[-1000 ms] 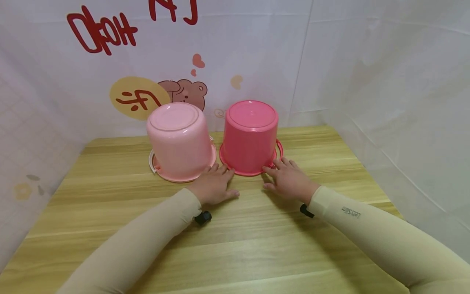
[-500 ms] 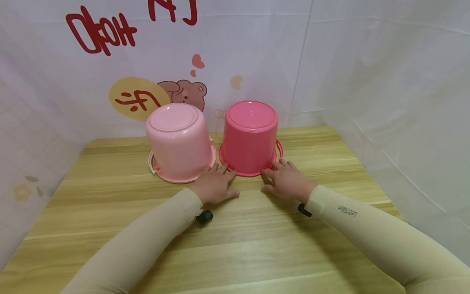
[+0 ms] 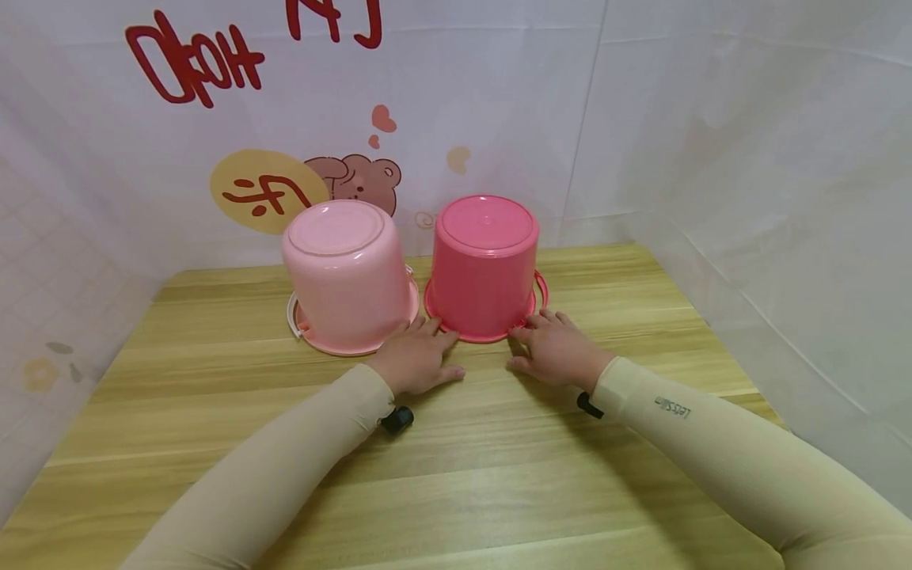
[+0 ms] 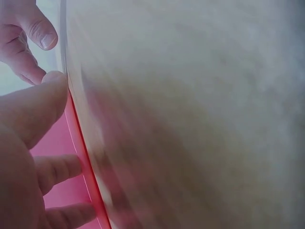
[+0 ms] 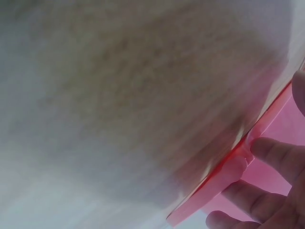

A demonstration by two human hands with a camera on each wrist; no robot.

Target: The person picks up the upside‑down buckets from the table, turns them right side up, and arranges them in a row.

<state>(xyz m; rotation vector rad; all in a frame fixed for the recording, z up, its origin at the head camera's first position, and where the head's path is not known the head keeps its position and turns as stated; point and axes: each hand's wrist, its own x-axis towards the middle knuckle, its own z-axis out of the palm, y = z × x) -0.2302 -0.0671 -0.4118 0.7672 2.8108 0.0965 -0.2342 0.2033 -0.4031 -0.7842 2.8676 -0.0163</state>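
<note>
Two buckets stand upside down side by side on the wooden table. The light pink bucket [image 3: 345, 277] is on the left, and the dark pink bucket [image 3: 486, 269] is on the right. My left hand [image 3: 413, 360] lies between them in front, its spread fingers touching the dark pink bucket's rim [image 4: 86, 167]; the left wrist view shows two fingertips on that rim. At the front right of the same bucket is my right hand [image 3: 559, 348], fingers extended. In the right wrist view its fingertips touch the rim near a handle joint [image 5: 234, 168]. Neither hand grips anything.
A white sheet [image 3: 499, 103] with red lettering and a cartoon bear hangs behind the table [image 3: 456, 491], and more sheeting lines both sides. The light pink bucket's white handle [image 3: 292, 315] lies at its left; the dark pink handle [image 3: 545, 290] sticks out at right.
Both hands keep nearly the same place at the dark pink bucket. The right forearm has shifted very slightly left, and the buckets stay where they were.
</note>
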